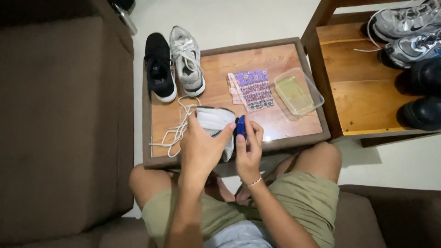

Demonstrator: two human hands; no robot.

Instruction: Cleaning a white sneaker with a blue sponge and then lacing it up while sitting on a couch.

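Note:
My left hand (200, 144) grips a white sneaker (215, 120) held over the near edge of a low wooden table (275, 124). Its loose white laces (177, 131) trail onto the table to the left. My right hand (249, 144) holds a small blue brush (241, 126) pressed against the sneaker's side. I sit on a brown sofa, knees against the table.
On the table stand a black shoe (158, 66) and a grey-white sneaker (186, 59), a folded patterned cloth (252, 89) and a clear plastic tub (298, 92) of yellowish liquid. A wooden rack (353, 78) at right holds grey sneakers (406, 20) and black shoes (425, 112).

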